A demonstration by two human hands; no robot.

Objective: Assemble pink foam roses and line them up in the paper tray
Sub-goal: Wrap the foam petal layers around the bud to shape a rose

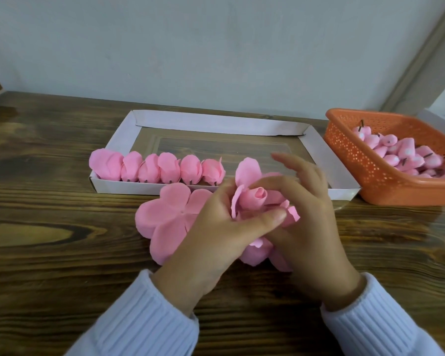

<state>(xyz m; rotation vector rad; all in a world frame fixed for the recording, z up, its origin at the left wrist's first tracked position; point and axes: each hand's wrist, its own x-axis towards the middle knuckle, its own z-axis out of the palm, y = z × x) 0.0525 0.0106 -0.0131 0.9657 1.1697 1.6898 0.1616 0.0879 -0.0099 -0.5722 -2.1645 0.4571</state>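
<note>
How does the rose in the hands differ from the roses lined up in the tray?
The held rose has petals splayed open; the tray roses are wrapped shut. The left hand and right hand hold the held rose; the tray roses stand untouched in a row. Both are pink foam.

Single wide-angle head cam: faces forward and down, close over left hand [210, 238] and right hand [314, 227] at the bench [49, 227]; wall [190, 47] fills the top.
</note>
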